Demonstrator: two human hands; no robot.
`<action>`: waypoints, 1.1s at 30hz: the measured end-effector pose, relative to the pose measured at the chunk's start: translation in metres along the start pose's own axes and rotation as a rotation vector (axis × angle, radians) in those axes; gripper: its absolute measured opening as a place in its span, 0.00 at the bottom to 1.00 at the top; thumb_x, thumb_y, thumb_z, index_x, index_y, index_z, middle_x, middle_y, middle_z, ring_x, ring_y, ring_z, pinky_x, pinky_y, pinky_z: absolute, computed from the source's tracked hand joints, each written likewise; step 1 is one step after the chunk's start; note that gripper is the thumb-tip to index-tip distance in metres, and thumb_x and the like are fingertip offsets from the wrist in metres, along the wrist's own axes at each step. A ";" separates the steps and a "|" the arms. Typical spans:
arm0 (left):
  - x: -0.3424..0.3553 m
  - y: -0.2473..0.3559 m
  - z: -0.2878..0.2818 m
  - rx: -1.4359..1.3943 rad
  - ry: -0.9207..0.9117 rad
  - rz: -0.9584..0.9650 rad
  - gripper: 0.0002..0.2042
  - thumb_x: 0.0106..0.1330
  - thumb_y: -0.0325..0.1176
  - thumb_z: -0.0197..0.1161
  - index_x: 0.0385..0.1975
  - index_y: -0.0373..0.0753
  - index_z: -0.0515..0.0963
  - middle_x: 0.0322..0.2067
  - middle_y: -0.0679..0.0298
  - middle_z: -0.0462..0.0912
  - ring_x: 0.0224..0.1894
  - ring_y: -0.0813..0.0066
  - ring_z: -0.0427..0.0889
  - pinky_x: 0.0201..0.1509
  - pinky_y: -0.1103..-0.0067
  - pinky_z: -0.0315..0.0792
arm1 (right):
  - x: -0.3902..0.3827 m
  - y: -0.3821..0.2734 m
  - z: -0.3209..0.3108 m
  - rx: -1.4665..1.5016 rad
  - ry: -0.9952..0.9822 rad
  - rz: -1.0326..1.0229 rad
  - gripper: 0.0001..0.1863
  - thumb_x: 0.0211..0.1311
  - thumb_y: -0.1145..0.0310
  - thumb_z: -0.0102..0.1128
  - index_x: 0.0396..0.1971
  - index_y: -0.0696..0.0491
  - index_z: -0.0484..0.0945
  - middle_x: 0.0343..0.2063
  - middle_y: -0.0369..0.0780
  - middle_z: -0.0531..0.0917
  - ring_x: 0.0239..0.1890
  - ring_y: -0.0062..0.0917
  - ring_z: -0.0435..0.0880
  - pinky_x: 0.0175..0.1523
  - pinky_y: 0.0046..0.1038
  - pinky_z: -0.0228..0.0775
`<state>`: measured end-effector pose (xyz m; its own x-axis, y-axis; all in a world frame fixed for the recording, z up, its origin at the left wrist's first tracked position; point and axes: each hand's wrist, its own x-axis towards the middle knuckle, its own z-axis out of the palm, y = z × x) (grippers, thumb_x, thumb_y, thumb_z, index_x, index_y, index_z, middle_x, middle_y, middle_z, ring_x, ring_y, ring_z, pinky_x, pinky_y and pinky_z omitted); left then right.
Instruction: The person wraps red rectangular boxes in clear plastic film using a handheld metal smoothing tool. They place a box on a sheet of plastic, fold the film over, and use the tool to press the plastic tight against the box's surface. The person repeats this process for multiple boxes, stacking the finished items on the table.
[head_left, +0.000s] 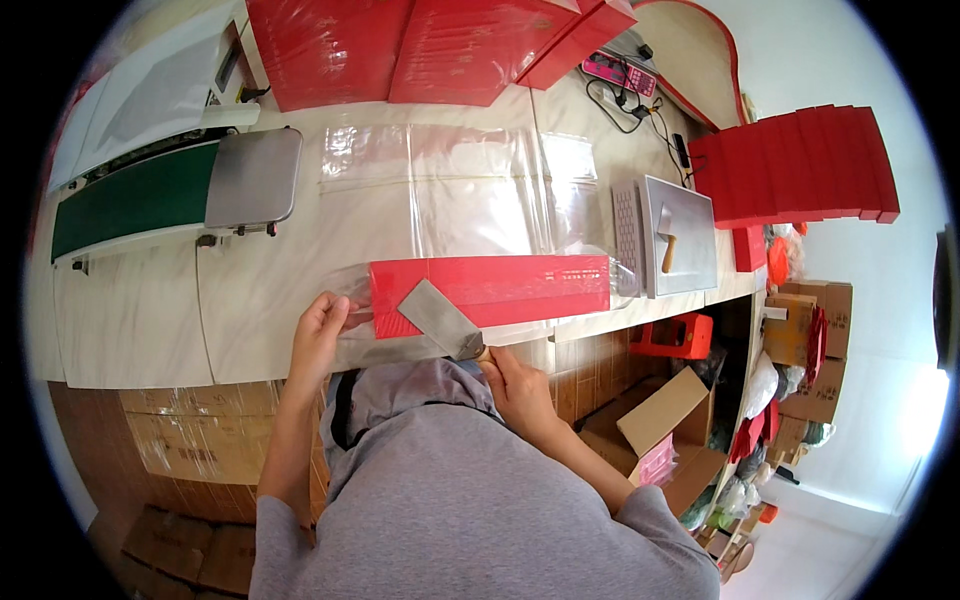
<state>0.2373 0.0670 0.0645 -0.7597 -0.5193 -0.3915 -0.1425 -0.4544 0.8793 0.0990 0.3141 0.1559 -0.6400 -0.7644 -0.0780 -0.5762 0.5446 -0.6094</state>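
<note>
Clearly, the left hand pinched thin, clear plastic between its fingers, maybe to keep it snug around the long red box at the pale marbled worktop's front edge. The right hand's fingers curled around the flat grey metal scraper, perhaps to steady it over the box.

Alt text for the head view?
A person's right grip holds a metal-bladed scraper across a long red box in clear film; the left grip holds the film's left end. Behind, clear plastic lies on a marbled table, red packages beyond, a green-belted machine at left.
</note>
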 end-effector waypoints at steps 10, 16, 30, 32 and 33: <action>0.003 -0.011 -0.011 -0.137 0.019 -0.154 0.13 0.74 0.44 0.51 0.34 0.40 0.73 0.34 0.69 0.80 0.36 0.85 0.78 0.43 0.84 0.71 | 0.014 -0.035 0.036 -0.024 -0.019 -0.204 0.09 0.64 0.63 0.58 0.36 0.54 0.74 0.26 0.40 0.81 0.22 0.35 0.82 0.25 0.33 0.73; 0.002 -0.011 -0.003 -0.271 -0.017 -0.122 0.14 0.74 0.45 0.50 0.35 0.42 0.74 0.31 0.72 0.79 0.31 0.87 0.76 0.39 0.85 0.71 | 0.012 -0.031 0.036 0.052 -0.054 -0.207 0.10 0.65 0.63 0.57 0.38 0.53 0.74 0.22 0.42 0.81 0.22 0.37 0.81 0.25 0.35 0.73; 0.007 -0.015 -0.011 -0.211 -0.053 -0.086 0.13 0.76 0.42 0.47 0.35 0.39 0.71 0.39 0.60 0.81 0.45 0.67 0.83 0.55 0.72 0.73 | 0.008 0.002 0.011 -0.307 0.140 0.267 0.12 0.70 0.61 0.48 0.33 0.55 0.66 0.14 0.50 0.77 0.17 0.50 0.78 0.21 0.48 0.67; 0.006 -0.015 -0.010 -0.216 -0.047 -0.078 0.13 0.76 0.42 0.48 0.36 0.39 0.71 0.40 0.60 0.81 0.46 0.67 0.83 0.56 0.71 0.73 | 0.007 0.014 0.000 -0.335 0.176 0.306 0.12 0.71 0.61 0.48 0.33 0.56 0.66 0.15 0.50 0.77 0.18 0.49 0.78 0.21 0.48 0.67; 0.006 -0.017 -0.011 -0.219 -0.040 -0.076 0.13 0.76 0.42 0.48 0.36 0.39 0.71 0.40 0.60 0.81 0.46 0.66 0.83 0.56 0.71 0.73 | 0.007 0.020 -0.005 -0.346 0.185 0.325 0.12 0.71 0.61 0.48 0.33 0.56 0.66 0.15 0.51 0.77 0.18 0.49 0.78 0.21 0.48 0.67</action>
<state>0.2420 0.0633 0.0438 -0.7772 -0.4507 -0.4391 -0.0624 -0.6391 0.7666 0.0810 0.3214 0.1473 -0.8755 -0.4796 -0.0596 -0.4470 0.8504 -0.2776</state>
